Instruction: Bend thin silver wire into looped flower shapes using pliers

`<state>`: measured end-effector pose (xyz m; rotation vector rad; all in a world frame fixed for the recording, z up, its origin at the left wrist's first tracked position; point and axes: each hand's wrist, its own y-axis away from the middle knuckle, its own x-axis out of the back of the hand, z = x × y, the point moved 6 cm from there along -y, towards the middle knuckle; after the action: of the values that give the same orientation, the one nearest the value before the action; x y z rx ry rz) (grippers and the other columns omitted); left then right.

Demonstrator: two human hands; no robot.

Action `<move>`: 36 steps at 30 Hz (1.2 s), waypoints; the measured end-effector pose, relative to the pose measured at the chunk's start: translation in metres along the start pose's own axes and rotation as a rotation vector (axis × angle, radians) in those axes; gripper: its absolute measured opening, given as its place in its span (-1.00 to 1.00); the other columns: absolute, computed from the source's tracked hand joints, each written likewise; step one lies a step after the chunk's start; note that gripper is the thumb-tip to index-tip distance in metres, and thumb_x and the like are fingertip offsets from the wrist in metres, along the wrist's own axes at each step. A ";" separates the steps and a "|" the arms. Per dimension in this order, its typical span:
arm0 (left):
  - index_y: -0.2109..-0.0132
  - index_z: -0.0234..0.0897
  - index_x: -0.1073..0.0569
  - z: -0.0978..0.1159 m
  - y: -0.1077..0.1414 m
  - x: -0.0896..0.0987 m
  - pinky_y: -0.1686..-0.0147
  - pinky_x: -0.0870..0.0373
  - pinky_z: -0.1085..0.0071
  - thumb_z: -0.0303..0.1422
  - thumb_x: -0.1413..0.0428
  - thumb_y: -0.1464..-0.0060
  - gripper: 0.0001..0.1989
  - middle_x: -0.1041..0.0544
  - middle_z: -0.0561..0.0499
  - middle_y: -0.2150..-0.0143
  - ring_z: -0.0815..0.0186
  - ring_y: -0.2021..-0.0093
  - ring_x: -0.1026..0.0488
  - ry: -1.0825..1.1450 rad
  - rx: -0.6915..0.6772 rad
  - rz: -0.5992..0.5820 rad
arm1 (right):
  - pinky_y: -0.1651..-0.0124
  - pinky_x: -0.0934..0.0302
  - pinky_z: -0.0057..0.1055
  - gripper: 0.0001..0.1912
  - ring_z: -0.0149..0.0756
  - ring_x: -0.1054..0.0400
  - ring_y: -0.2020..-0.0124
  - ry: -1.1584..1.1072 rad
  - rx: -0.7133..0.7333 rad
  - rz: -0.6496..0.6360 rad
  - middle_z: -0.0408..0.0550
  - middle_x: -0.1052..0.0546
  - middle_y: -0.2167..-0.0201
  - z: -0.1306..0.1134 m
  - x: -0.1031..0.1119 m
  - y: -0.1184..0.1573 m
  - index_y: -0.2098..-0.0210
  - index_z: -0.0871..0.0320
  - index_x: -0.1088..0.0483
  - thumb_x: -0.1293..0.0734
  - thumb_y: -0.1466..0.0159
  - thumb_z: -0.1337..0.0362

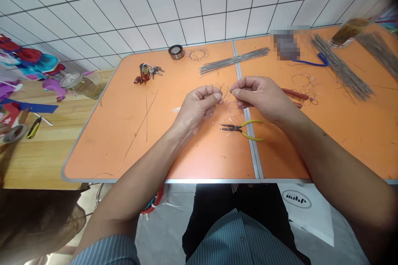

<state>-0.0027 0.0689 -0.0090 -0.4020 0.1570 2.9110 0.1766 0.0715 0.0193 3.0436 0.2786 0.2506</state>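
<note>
My left hand (203, 103) is closed in a pinch on a thin looped wire (225, 87), whose small bends rise above the fingertips. Just to the right, my right hand (258, 96) has its thumb and fingers pressed together at the same wire's side; the exact grip point is too fine to make out. More of the wire curves hang below, between the hands. Under them lie long-nose pliers (241, 128) with yellow handles, jaws pointing left and partly overlapped by the wire. Some short straight wires (175, 109) show beside my left wrist.
Behind the hands lie a bundle of straight wires (234, 61), a tape roll (176, 52), a wire ring (196, 54) and keys (148, 72). Right are red-handled pliers (295, 94) and a thicker wire bundle (342, 66). A person's head is at lower left.
</note>
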 end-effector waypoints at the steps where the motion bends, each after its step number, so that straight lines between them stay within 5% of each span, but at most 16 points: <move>1: 0.33 -0.32 -0.56 0.000 0.000 0.000 0.63 0.12 0.50 -0.29 -0.48 0.06 -0.72 -0.55 0.07 0.43 0.59 0.63 -0.05 0.006 0.001 0.000 | 0.25 -0.40 -0.41 -0.89 -0.40 -0.42 0.42 -0.015 0.005 0.001 -0.14 -0.52 0.44 0.000 0.000 0.000 0.30 0.14 -0.57 -0.50 -0.35 0.43; 17: 0.31 -0.33 -0.56 -0.003 0.000 0.000 0.65 0.08 0.54 -0.35 -0.41 -0.06 -0.80 -0.60 0.03 0.41 0.59 0.64 -0.07 0.030 0.041 -0.007 | 0.28 -0.47 -0.40 -0.84 -0.35 -0.48 0.39 -0.091 0.099 0.019 -0.14 -0.56 0.43 0.002 0.007 -0.004 0.26 0.11 -0.59 -0.61 -0.25 0.37; 29: 0.24 -0.32 -0.57 -0.004 -0.001 0.001 0.65 0.03 0.54 -0.20 -0.36 -0.22 -0.74 -0.61 0.01 0.39 0.57 0.64 -0.13 0.033 0.073 -0.008 | 0.26 -0.39 -0.38 -0.85 -0.38 -0.43 0.42 0.026 0.107 -0.005 -0.15 -0.55 0.45 -0.005 0.002 0.001 0.28 0.13 -0.61 -0.50 -0.31 0.50; 36: 0.23 -0.30 -0.57 -0.002 0.001 0.000 0.64 -0.08 0.52 -0.13 -0.30 -0.28 -0.71 -0.64 -0.02 0.35 0.54 0.63 -0.21 -0.020 0.071 -0.003 | 0.30 -0.40 -0.34 -0.89 -0.31 -0.46 0.40 0.032 0.102 0.014 -0.13 -0.55 0.43 -0.001 0.002 -0.001 0.23 0.08 -0.61 -0.57 -0.29 0.37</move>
<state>-0.0023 0.0678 -0.0107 -0.3606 0.2559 2.8956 0.1785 0.0728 0.0206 3.1457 0.2811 0.2952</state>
